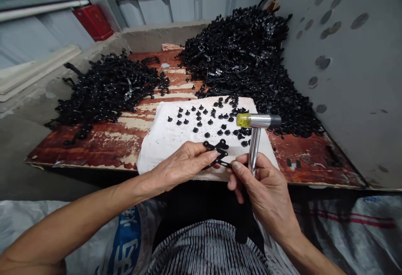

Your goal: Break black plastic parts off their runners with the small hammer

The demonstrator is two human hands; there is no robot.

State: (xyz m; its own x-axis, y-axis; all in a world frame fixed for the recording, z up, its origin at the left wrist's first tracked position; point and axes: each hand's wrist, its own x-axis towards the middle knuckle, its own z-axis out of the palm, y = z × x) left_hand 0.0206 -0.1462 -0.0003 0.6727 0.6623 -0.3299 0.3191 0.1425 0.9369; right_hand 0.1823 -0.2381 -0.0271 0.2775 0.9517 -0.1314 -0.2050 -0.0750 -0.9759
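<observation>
Between thumb and fingers, my left hand (180, 164) grips a black jointed linkage (221, 152) with crossing arms and small rivets. My right hand (265, 187) is wrapped around the metal handle of a mallet (255, 138), whose head has a clear yellow face on the left and a dark face on the right. The right thumb and forefinger also touch the linkage's right end. Both hands are above the near edge of a white cloth (163, 141). Small black round-based studs (207, 135) stand scattered on the cloth, just beyond the linkage.
A large heap of black parts (238, 48) rises at the back right, and a smaller heap (106, 86) lies at the left. They rest on a worn reddish-brown tabletop (128, 141). A grey panel (345, 78) bounds the right side; a red box (93, 22) stands at the back left.
</observation>
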